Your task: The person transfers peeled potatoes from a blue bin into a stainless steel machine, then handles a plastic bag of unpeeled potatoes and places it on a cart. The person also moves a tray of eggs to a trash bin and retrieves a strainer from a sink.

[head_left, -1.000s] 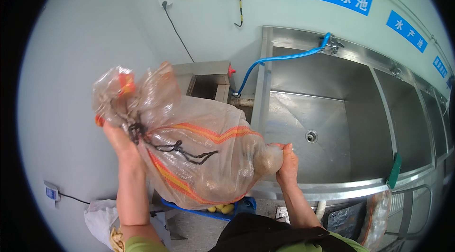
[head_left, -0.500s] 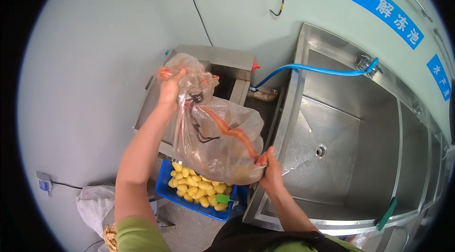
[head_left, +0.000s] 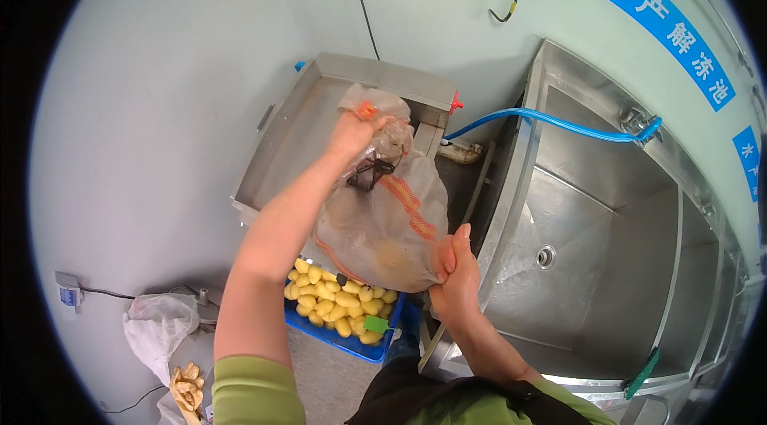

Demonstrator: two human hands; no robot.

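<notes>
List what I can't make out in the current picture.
All in the head view:
- What fills the cloudy sack: blurred by its hazy material.
- Far edge of the blue crate: hidden, largely by the sack.
- Upper end of the black cord: cut off by the top edge.
- Far end of the sink row: lost at the dark fisheye rim.

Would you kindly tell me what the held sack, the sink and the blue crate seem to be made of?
Sack: probably thin plastic, perhaps woven, slightly shiny; it is translucent, with shapes showing faintly through.
Sink: likely stainless steel, satin-finished, judging by its grey, softly reflecting surfaces.
Blue crate: apparently smooth plastic, given its even colour, though not certain.
</notes>
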